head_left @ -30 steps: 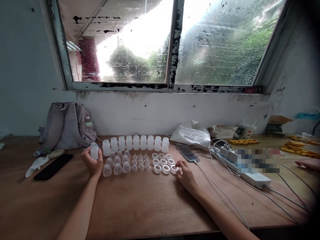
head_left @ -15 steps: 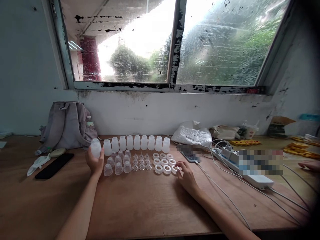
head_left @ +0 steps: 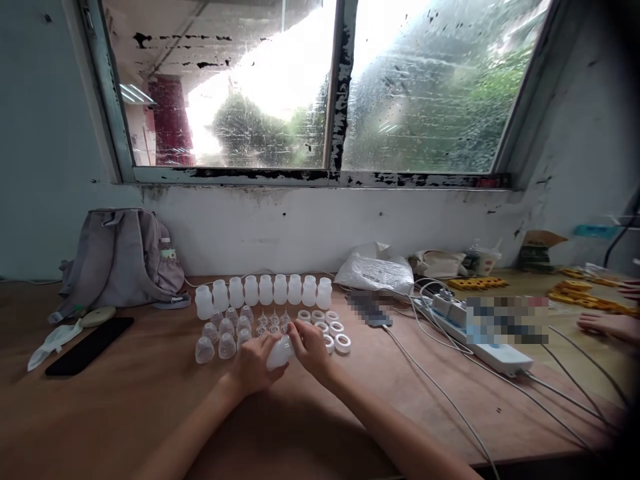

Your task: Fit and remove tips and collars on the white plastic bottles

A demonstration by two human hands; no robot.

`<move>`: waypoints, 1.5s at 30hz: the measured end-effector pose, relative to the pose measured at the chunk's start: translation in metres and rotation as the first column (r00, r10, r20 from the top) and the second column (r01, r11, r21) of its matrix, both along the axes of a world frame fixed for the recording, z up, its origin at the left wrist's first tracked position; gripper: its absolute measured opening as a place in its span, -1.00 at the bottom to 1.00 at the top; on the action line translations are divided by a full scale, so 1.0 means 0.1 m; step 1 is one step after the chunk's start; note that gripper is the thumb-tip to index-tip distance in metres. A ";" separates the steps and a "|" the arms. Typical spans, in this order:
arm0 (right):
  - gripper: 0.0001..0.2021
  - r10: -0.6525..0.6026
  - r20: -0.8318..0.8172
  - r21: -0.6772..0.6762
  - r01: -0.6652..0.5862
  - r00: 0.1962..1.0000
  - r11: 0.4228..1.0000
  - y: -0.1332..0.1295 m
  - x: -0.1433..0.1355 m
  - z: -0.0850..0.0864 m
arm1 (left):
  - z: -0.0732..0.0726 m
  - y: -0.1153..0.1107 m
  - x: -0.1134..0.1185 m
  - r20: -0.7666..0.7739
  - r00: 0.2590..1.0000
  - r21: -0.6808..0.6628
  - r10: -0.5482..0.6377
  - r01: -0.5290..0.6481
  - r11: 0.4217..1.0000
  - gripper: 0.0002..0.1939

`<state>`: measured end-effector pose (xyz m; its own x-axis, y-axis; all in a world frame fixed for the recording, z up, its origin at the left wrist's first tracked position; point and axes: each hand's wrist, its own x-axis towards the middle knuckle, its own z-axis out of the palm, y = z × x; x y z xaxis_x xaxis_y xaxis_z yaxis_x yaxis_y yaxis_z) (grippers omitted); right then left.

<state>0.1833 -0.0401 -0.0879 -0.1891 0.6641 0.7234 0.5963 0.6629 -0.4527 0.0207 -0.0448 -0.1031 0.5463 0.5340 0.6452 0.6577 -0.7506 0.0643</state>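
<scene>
A translucent white baby bottle (head_left: 278, 355) lies tilted between my hands, above the near part of the table. My left hand (head_left: 255, 363) is wrapped round its body. The fingers of my right hand (head_left: 311, 347) are closed at the bottle's upper end; whether they also hold a small part there is hidden. Just beyond my hands stand clear domed caps (head_left: 227, 346), clear nipples (head_left: 275, 320) and white collar rings (head_left: 343, 343), each kind in short rows. Behind them runs a line of upright baby bottles (head_left: 266, 290).
A grey backpack (head_left: 123, 260), a black phone-shaped slab (head_left: 90, 345) and a white crumpled item (head_left: 55, 343) lie left. To the right are a silvery bag (head_left: 375, 270), a charging phone (head_left: 373, 313) and a power strip (head_left: 500, 357) with cables. Another person's hand (head_left: 610, 325) rests far right.
My left hand has brought the bottle from the left end of the row to the middle, tilting it. My right hand has left the rings and moved left to meet the bottle.
</scene>
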 end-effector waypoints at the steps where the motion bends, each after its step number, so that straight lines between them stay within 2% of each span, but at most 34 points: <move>1: -0.70 -0.008 0.019 -0.002 0.008 1.000 1.000 0.04 -0.02 -0.03 | -0.04 -0.01 0.02 0.019 1.000 -0.034 0.011 -0.010 0.999 -0.60; 4: -0.67 0.006 0.037 0.001 -0.006 0.999 1.000 0.13 0.01 -0.11 | -0.11 -0.03 0.06 0.053 0.998 -0.126 0.034 -0.027 0.992 -0.62; 8: -0.67 0.060 -0.004 0.004 -0.060 0.998 0.998 0.14 0.09 -0.09 | -0.04 -0.10 0.10 0.151 0.989 -0.239 0.004 0.032 0.970 -0.59; 14: -0.64 0.065 -0.064 -0.013 -0.066 0.996 0.998 0.16 0.13 -0.03 | 0.03 -0.09 0.14 0.274 0.961 -0.461 0.025 0.108 0.881 -0.59; 20: -0.62 0.068 -0.089 -0.019 -0.070 0.994 0.997 0.16 0.12 -0.02 | 0.02 -0.08 0.14 0.319 0.948 -0.528 0.008 0.171 0.832 -0.63; 23: -0.61 0.069 -0.112 -0.024 -0.072 0.991 0.997 0.16 0.12 -0.02 | 0.06 -0.08 0.12 0.337 0.941 -0.600 -0.007 0.221 0.769 -0.68; 26: -0.61 0.067 -0.135 -0.028 -0.071 0.989 0.997 0.15 0.11 -0.03 | 0.09 -0.06 0.10 0.413 0.910 -0.674 -0.039 0.334 0.659 -0.72; 28: -0.61 0.065 -0.150 -0.037 -0.072 0.987 0.997 0.15 0.09 -0.04 | 0.10 -0.04 0.08 0.479 0.877 -0.714 -0.048 0.420 0.561 -0.73; 30: -0.61 0.071 -0.168 -0.054 -0.081 0.983 0.995 0.15 0.09 -0.05 | 0.09 -0.02 0.04 0.536 0.844 -0.762 -0.022 0.494 0.418 -0.73; 33: -0.61 0.042 -0.259 -0.082 -0.065 0.965 0.994 0.19 0.14 -0.03 | 0.04 -0.02 -0.05 0.599 0.798 -0.798 0.065 0.587 0.137 -0.72; 34: -0.61 0.009 -0.298 -0.091 -0.038 0.955 0.995 0.21 0.17 -0.02 | 0.02 -0.02 -0.08 0.620 0.778 -0.785 0.103 0.616 0.071 -0.72; 35: -0.61 -0.029 -0.322 -0.101 -0.004 0.946 0.995 0.23 0.20 -0.01 | 0.01 -0.01 -0.12 0.646 0.749 -0.760 0.147 0.648 0.040 -0.70; 36: -0.62 -0.063 -0.318 -0.111 0.028 0.946 0.993 0.25 0.23 0.01 | 0.00 -0.01 -0.14 0.680 0.707 -0.726 0.196 0.685 0.048 -0.69; 37: -0.64 -0.083 -0.283 -0.116 0.052 0.955 0.992 0.26 0.25 0.02 | -0.01 0.00 -0.16 0.719 0.649 -0.685 0.249 0.722 0.093 -0.68; 39: -0.72 -0.076 -0.142 -0.107 0.061 0.987 0.992 0.28 0.25 0.01 | 0.00 0.03 -0.17 0.800 0.501 -0.585 0.330 0.774 0.244 -0.65; 41: -0.82 -0.027 0.036 -0.092 0.030 0.999 0.995 0.27 0.19 -0.04 | 0.03 0.05 -0.16 0.857 0.366 -0.495 0.363 0.781 0.381 -0.63; 43: -0.88 0.024 0.205 -0.099 -0.003 0.978 0.995 0.25 0.10 -0.13 | 0.05 0.06 -0.14 0.878 0.301 -0.455 0.371 0.765 0.456 -0.62; 45: -0.91 0.064 0.352 -0.123 -0.021 0.934 0.992 0.23 0.02 -0.23 | 0.06 0.07 -0.14 0.880 0.299 -0.458 0.368 0.736 0.499 -0.61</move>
<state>0.1850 -0.0175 -0.1105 -0.4487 0.7249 0.5227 0.7046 0.6467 -0.2921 0.0070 -0.0381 -0.0971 0.1637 0.9739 0.1574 -0.3947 -0.0816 0.9152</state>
